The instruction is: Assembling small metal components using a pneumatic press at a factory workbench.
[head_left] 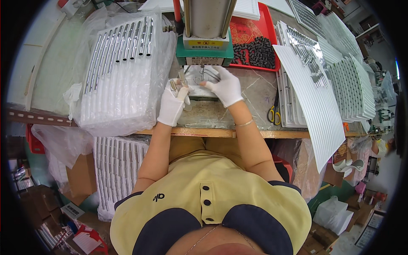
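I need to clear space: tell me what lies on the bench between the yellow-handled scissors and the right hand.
In the head view, only bare stone bench separates the scissors from the right hand.

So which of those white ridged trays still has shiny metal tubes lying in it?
The tray on the left, on clear plastic: a row of metal tubes lies along its top. The stacked trays on the right look mostly bare.
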### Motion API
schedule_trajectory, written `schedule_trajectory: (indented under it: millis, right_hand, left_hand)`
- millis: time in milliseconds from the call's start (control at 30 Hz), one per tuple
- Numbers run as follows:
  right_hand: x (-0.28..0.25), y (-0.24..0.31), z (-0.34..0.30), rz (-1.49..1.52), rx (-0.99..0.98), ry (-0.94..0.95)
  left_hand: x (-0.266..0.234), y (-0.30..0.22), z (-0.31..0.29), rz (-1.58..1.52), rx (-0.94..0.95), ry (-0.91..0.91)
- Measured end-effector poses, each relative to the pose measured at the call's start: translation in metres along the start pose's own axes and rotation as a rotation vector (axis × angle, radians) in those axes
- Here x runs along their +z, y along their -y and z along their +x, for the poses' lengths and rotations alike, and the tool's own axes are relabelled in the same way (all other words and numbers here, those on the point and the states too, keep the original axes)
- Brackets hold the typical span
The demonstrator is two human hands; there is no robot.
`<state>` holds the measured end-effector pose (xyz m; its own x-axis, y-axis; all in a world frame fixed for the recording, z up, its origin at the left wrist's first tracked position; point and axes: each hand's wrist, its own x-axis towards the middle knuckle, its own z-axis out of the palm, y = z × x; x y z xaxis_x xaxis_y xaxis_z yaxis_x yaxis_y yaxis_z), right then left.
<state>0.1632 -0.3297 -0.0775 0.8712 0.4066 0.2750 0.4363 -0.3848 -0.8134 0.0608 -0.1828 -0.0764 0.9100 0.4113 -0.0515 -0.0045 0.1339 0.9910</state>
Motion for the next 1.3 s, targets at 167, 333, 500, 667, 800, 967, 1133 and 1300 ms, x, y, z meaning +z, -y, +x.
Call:
schedule_trajectory:
  millis: [167,333,500,667,800,967,1133,1300]
  right_hand:
    - [-0.038,0.016,-0.028,0.763,0.384,0.22]
    - [-0.041,0.035,-0.029,0.776,0.277,0.222]
    - [-0.039,0.04,-0.037,0.585,0.281,0.034]
    - [-0.059,0.031,-0.048,0.626,0.344,0.066]
    - [-0.079,0.005,-0.044,1.58,0.499,-0.137]
    - [-0.06,0.06,-0.023,1.817,0.822,-0.559]
    - [-0.04,-0.013,-0.037,1.972,0.269,0.188]
    - [-0.038,-0.008,-0.04,2.004,0.312,0.153]
  left_hand:
    - [0.006,-0.006,-0.021,-0.102,-0.124,0.18]
    - [0.031,-0.011,-0.026,0.415,0.111,0.156]
    - [0.043,-0.002,-0.03,0.544,0.273,-0.004]
    - [0.041,0.005,-0.033,0.35,0.225,0.05]
    - [0.045,-0.01,-0.036,-0.272,-0.331,0.339]
    - [0.054,0.011,-0.033,-0.848,-0.736,0.599]
    - [0.075,0.012,-0.043,-0.192,-0.456,0.461]
    - [0.046,-0.013,-0.043,0.218,-0.323,0.59]
